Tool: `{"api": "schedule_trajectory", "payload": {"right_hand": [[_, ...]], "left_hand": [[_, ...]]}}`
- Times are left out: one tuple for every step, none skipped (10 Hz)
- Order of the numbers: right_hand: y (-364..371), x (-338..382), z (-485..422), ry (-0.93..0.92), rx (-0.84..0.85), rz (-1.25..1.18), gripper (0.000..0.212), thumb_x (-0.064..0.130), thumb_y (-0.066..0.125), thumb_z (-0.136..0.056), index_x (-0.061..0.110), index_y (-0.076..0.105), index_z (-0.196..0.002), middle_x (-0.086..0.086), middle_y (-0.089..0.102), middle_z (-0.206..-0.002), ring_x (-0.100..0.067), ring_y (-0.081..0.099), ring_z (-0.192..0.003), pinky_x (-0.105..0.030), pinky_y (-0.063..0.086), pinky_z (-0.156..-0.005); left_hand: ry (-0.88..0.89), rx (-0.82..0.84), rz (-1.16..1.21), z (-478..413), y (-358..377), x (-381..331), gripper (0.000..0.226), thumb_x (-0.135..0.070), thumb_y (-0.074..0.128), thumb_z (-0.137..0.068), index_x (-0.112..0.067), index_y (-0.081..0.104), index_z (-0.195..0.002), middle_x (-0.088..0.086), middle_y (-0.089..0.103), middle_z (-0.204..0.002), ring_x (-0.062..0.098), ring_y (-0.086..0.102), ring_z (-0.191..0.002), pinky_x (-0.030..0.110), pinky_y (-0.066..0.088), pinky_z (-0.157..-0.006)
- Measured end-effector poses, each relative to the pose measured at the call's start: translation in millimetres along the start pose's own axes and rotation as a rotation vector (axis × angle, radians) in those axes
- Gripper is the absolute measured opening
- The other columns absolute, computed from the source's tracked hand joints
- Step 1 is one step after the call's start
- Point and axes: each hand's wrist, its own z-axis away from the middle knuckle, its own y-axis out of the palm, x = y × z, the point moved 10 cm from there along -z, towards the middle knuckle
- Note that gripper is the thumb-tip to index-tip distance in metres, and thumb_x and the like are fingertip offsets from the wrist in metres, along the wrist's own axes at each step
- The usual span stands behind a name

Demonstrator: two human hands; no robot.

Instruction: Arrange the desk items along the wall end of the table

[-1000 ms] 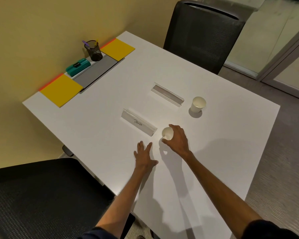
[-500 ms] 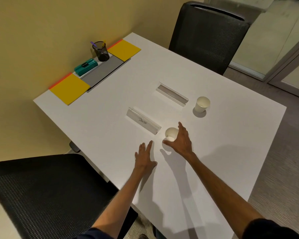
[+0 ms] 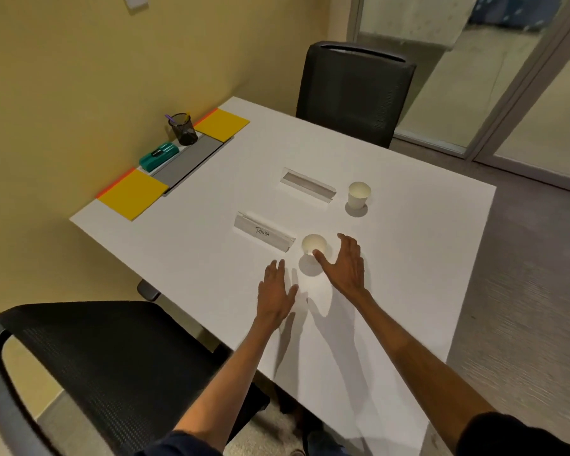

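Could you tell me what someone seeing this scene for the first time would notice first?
Most likely the two yellow pads at the wall end of the white table, flanking a grey mat with a teal case and a black mesh pen cup. Next, mid-table, the open right hand beside a paper cup, with the left hand spread nearby.

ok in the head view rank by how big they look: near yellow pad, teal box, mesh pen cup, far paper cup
1. near yellow pad, clearly largest
2. teal box and mesh pen cup: alike, no ranking
3. far paper cup looks smallest, though it sits nearer the camera, so this is unsure
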Motion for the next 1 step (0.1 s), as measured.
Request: {"api": "schedule_trajectory", "payload": {"right_hand": [[-25.2, -6.7, 33.8, 0.022, -0.081, -0.008, 0.075, 0.054, 0.06, -0.09, 0.012, 0.036, -0.147, -0.006, 0.04, -0.15, -0.024, 0.037, -0.141, -0.043, 0.034, -0.112]], "left_hand": [[0.087, -0.036, 0.002, 28.4, -3.1, -22.9, 0.073, -0.045, 0.048, -0.099, -0.016, 0.014, -0.157, 0.006, 0.012, -0.165, 0.023, 0.009, -0.154, 0.049, 0.023, -0.122]]}}
